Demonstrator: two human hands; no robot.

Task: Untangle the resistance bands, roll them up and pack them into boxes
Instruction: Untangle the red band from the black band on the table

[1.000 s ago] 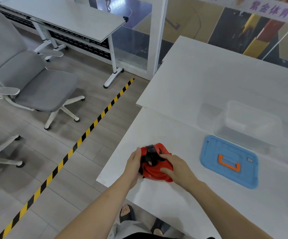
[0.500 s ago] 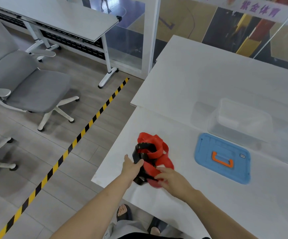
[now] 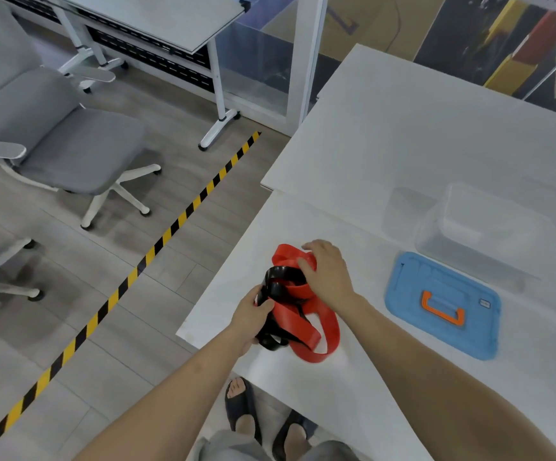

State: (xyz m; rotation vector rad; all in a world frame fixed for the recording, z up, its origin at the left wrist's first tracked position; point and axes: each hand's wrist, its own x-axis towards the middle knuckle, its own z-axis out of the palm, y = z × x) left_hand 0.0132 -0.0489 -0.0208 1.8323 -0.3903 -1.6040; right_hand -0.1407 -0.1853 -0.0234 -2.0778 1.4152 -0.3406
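Observation:
A tangle of a red resistance band (image 3: 306,331) and a black resistance band (image 3: 278,282) lies near the front left corner of the white table (image 3: 386,154). My left hand (image 3: 251,316) grips the black band at the tangle's left side. My right hand (image 3: 328,272) closes on the red band's upper loops. A clear plastic box (image 3: 489,234) stands open to the right, and its blue lid (image 3: 443,306) with an orange handle lies flat in front of it.
The table's left edge drops to the floor, where a yellow-black tape line (image 3: 157,244) runs. A grey office chair (image 3: 54,134) and a second desk (image 3: 157,21) stand to the left. A glass partition rises behind the table.
The tangle has loosened and spread out. My right hand moved from the near side of the bands up to the far red loops. My left hand stays on the black band.

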